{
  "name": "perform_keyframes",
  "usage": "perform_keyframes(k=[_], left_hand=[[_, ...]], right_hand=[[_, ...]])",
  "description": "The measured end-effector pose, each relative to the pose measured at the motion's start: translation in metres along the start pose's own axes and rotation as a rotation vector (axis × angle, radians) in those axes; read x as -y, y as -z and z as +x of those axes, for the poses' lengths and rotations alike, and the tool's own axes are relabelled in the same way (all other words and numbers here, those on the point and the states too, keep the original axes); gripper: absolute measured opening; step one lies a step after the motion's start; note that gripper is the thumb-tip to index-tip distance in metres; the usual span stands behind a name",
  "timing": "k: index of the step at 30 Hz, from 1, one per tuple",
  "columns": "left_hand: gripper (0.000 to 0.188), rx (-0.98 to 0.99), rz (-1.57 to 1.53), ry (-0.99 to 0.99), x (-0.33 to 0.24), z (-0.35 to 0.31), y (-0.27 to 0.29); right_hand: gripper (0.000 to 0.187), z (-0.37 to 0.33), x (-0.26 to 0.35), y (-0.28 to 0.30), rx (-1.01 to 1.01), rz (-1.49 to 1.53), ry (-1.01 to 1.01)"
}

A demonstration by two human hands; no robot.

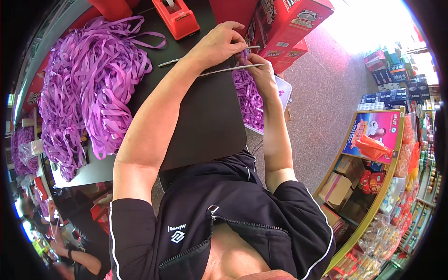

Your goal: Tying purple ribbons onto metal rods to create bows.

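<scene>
Both my hands meet above the far right edge of the dark table. My left hand (223, 45) is closed, its fingertips pinched at a short piece of purple ribbon (244, 56). A thin metal rod (169, 62) runs behind the left wrist, and its tip shows just past those fingers. My right hand (262, 74) is closed around the end of a second thin metal rod (228, 70), close under the ribbon. How the ribbon sits on the rods is too small to tell. A big heap of purple ribbon (93, 79) lies on the table to the left.
Beyond the hands stand a red tape dispenser (179, 21) and red printed boxes (284, 28). A white bin (283, 91) of purple ribbon sits below the table's right edge. Shelves of packaged goods (373, 177) line the right. At lower left, another person's arm (84, 261) shows.
</scene>
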State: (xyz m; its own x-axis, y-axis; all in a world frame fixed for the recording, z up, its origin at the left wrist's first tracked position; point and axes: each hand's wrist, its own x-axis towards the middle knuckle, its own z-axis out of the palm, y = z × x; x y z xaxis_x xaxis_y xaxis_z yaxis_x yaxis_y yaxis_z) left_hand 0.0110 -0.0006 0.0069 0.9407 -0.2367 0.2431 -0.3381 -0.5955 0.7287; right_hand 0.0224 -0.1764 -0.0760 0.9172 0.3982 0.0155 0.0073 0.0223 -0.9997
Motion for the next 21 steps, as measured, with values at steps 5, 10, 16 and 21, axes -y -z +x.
perform_keyframes(k=[5, 10, 16, 21], left_hand=[[0.024, -0.016, 0.073, -0.051, 0.001, 0.000, -0.002], [0.024, -0.017, 0.051, -0.045, 0.001, 0.000, -0.003], [0.035, -0.021, -0.015, -0.001, 0.004, 0.001, -0.003], [0.025, 0.011, 0.017, -0.002, -0.012, 0.002, -0.002]], right_hand=[[0.024, -0.006, -0.042, 0.013, -0.121, -0.431, -0.019], [0.029, -0.021, -0.116, 0.026, -0.120, -0.556, -0.006], [0.030, -0.038, -0.180, 0.036, -0.182, -0.365, -0.100], [0.029, -0.046, -0.216, 0.040, -0.278, -0.074, -0.286]])
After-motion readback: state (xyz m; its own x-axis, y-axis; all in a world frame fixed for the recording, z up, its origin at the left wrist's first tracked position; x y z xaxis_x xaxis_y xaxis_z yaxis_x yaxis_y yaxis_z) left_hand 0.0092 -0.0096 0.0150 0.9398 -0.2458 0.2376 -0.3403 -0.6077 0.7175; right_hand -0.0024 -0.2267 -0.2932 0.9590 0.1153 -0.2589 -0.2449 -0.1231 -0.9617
